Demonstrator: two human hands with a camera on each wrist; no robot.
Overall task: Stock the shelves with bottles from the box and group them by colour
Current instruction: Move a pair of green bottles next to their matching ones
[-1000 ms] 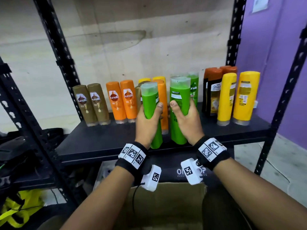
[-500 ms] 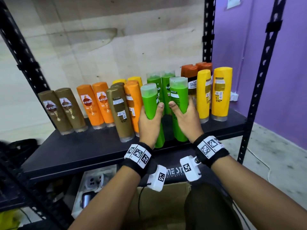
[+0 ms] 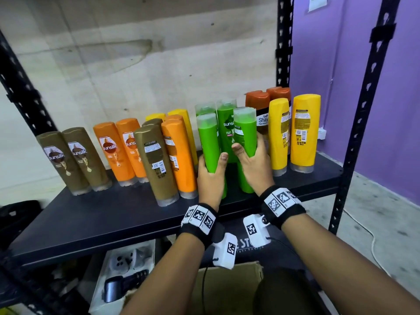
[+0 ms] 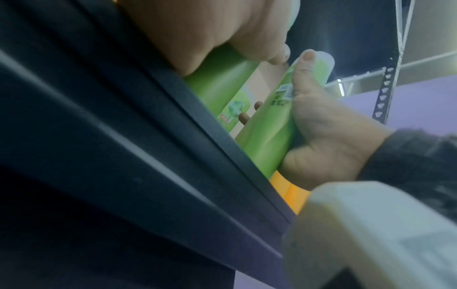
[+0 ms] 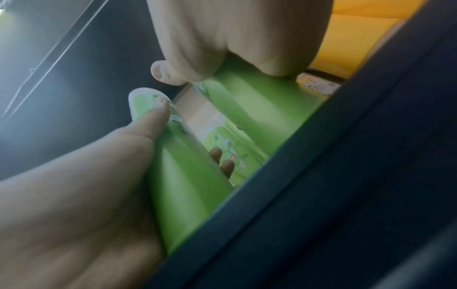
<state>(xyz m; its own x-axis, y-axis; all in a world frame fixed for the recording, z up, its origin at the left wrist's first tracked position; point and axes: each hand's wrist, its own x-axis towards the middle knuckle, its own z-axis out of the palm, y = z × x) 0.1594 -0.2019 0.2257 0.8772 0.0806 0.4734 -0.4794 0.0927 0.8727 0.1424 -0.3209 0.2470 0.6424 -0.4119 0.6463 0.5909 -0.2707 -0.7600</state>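
My left hand [image 3: 211, 176] grips a green bottle [image 3: 209, 144] upright over the black shelf [image 3: 113, 214]. Beside it, my right hand [image 3: 254, 164] grips a second green bottle [image 3: 246, 135], held slightly higher and farther back. Two more green bottles [image 3: 226, 126] stand just behind them. In the left wrist view, my left hand [image 4: 197, 29] wraps its bottle [image 4: 222, 82] above the shelf edge. In the right wrist view, my right hand [image 5: 235, 39] wraps its bottle [image 5: 259, 105]. Whether either bottle's base touches the shelf is hidden. The cardboard box [image 3: 227, 287] sits below my wrists.
Brown bottles [image 3: 72, 160], orange bottles [image 3: 122, 148] and a brown-and-orange pair [image 3: 168, 160] stand to the left. Yellow bottles [image 3: 304, 133] and dark rust-capped bottles [image 3: 261, 110] stand right. Black shelf posts [image 3: 361, 110] flank the shelf. A white tray [image 3: 122, 269] lies underneath.
Both hands have carried their green bottles farther in over the shelf, towards the green bottles at the back. The head view has swung, so the row sits differently in frame.
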